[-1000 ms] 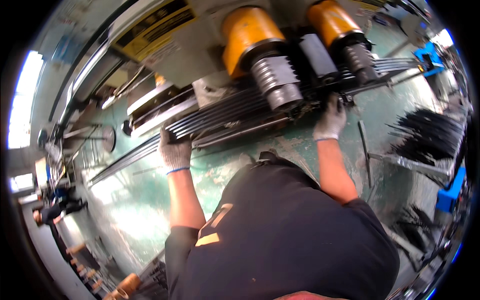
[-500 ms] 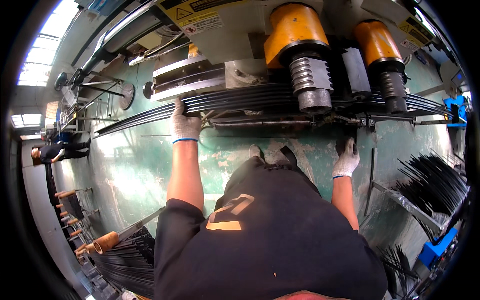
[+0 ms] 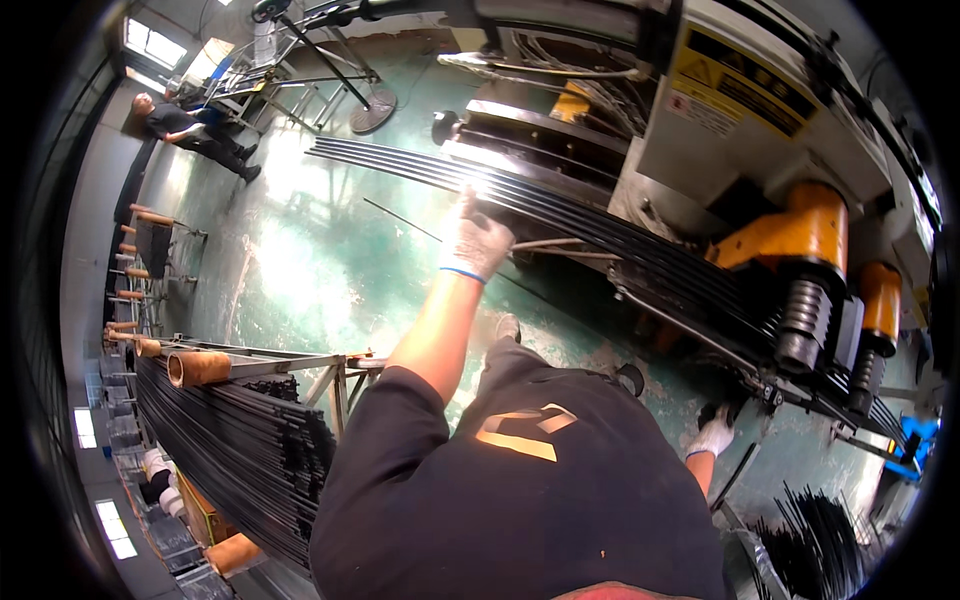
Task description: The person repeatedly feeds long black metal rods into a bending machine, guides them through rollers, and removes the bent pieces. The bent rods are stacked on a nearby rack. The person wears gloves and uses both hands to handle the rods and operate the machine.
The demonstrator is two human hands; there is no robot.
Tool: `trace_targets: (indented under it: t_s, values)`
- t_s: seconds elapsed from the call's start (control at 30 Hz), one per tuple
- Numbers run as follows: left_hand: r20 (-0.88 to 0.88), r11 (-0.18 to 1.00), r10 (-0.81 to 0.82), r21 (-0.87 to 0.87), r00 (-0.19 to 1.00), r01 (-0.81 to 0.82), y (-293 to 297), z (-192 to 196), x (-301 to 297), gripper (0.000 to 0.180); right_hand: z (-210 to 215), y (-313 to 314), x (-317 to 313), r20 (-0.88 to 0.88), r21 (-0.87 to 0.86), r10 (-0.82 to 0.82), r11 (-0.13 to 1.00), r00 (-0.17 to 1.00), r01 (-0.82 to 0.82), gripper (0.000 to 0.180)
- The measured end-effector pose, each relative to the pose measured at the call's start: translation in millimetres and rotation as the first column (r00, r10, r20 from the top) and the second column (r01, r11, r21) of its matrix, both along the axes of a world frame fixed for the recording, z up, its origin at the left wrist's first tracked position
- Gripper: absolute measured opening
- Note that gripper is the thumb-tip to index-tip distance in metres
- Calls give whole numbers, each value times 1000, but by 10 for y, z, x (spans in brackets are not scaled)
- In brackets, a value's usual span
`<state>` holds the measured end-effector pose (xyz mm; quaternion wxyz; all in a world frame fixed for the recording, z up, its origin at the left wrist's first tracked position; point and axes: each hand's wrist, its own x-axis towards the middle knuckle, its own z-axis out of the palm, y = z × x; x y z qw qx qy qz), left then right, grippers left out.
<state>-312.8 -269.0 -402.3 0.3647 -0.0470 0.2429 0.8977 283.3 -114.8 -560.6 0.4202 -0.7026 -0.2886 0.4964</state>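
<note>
A row of long, thin black bars [image 3: 400,165] runs from the upper left into the machine at the right. My left hand [image 3: 478,243], in a white knitted glove with a blue cuff edge, is closed at the near edge of this row. One digit lies over the bars; the other fingers are mostly hidden. Low at the right is my right hand [image 3: 712,436], gloved too, below the machine's front edge. Dark patches beside its fingers blend with the shadow, so its grip is unclear.
The machine carries orange housings [image 3: 818,222] with ribbed metal cylinders [image 3: 803,312]. A rack of black rods [image 3: 240,440] with brown rollers [image 3: 198,368] stands at the lower left. More black rods [image 3: 815,535] bristle at the lower right. Another person [image 3: 190,130] is far left.
The view has swung left, so the machine now sits farther right and slanted. My left hand remains at the bars; my right hand remains low near the machine.
</note>
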Motion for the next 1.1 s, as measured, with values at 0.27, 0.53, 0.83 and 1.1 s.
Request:
trace_targets:
  t_s: [0.27, 0.53, 0.83, 1.1]
  values:
    - [32, 964, 250, -105, 968, -246, -1452, 167, -2790, 58, -720, -958, -468, 225, -192, 19, 981, 974, 25, 20]
    - [-120, 866, 338, -348, 934, -358, -2070, 251, -4245, 63, -333, -1828, -1509, 439, -371, 444, 881, 781, -293, 34]
    - [-219, 935, 157, -280, 963, -216, -2090, 220, -4188, 34, -313, -1502, -1704, 444, -237, 471, 882, 762, -407, 26]
    - [-310, 889, 68, -412, 948, -198, -2030, 295, -3946, 30, -557, -1442, -1604, 498, -180, 474, 875, 726, -449, 24]
